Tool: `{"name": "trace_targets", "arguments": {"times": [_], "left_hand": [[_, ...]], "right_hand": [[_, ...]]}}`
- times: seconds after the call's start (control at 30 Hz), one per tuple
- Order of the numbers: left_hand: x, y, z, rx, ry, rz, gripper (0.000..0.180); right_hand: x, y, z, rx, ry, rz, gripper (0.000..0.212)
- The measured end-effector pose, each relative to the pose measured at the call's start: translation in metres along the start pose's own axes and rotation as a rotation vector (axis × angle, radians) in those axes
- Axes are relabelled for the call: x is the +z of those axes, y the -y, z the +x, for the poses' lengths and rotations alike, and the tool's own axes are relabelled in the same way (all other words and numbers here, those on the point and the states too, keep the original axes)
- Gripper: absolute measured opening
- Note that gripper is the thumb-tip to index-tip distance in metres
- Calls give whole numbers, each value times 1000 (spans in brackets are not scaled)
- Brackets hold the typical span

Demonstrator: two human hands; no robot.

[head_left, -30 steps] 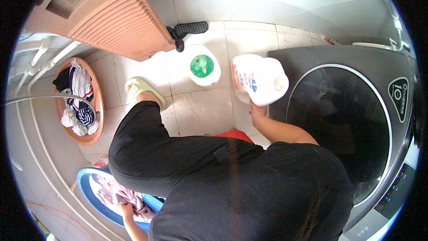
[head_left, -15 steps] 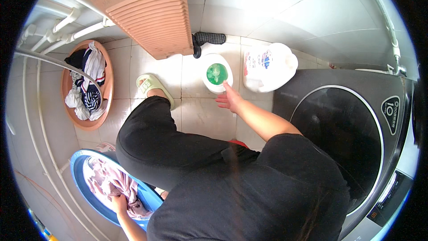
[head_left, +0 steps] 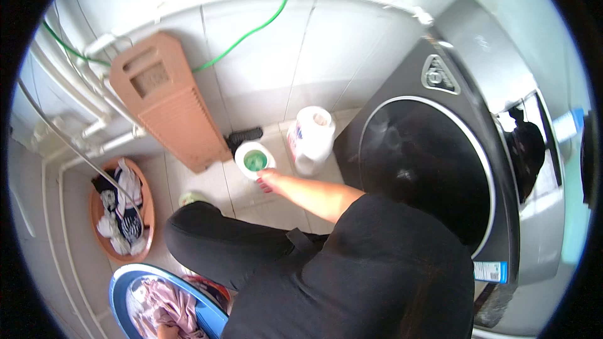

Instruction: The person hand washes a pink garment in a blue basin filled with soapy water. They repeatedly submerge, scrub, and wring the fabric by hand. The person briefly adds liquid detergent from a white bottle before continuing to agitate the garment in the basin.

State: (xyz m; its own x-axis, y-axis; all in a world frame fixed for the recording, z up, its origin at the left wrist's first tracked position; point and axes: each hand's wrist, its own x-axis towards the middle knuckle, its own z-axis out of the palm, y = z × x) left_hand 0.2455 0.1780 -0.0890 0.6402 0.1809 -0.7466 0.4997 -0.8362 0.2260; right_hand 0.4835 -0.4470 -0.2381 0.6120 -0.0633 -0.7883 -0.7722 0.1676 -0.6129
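My right hand point(head_left: 268, 179) reaches out over the floor, thumb by the rim of a small white round container point(head_left: 266, 153). Its fingers are slightly blurred and look spread below the thumb. Something green point(head_left: 255, 161) shows inside the container. Close by on the right stands a large white plastic jug point(head_left: 314, 145). At the lower left, my left hand point(head_left: 168, 331) is closed on pink cloth point(head_left: 164, 301) in a blue basin point(head_left: 123, 276). The picture's lower edge cuts that hand off.
An orange-brown washboard point(head_left: 176, 110) leans on the tiled wall beside white pipes. A dark shoe or brush-like item point(head_left: 246, 135) lies behind the container. An orange basin point(head_left: 146, 194) holds dark and white clothes at left. A dark-lidded washing machine point(head_left: 421, 169) stands at right.
The view has swung up and to the right, showing more wall and washing machine. My right hand remains beside the white container, and my left hand stays on the pink cloth.
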Motion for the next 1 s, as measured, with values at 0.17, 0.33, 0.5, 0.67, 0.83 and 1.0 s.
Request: {"name": "trace_targets", "arguments": {"times": [0.17,0.33,0.5,0.67,0.83,1.0], "left_hand": [[-10,-108,-4,267,-179,-73,61],[0,-123,-23,356,-336,-149,62],[11,-123,-30,410,-435,-226,63],[33,-108,-22,433,-475,-298,64],[50,-28,-9,519,-602,-470,66],[77,-27,-44,435,-874,-523,44]], "right_hand": [[-2,72,-68,-233,-65,-8,24],[37,120,-152,-444,23,-53,27],[80,151,-213,-574,137,-102,21],[144,163,-237,-710,294,-106,17],[242,145,-304,-811,610,-283,18],[306,88,-329,-898,902,-588,20]]}}
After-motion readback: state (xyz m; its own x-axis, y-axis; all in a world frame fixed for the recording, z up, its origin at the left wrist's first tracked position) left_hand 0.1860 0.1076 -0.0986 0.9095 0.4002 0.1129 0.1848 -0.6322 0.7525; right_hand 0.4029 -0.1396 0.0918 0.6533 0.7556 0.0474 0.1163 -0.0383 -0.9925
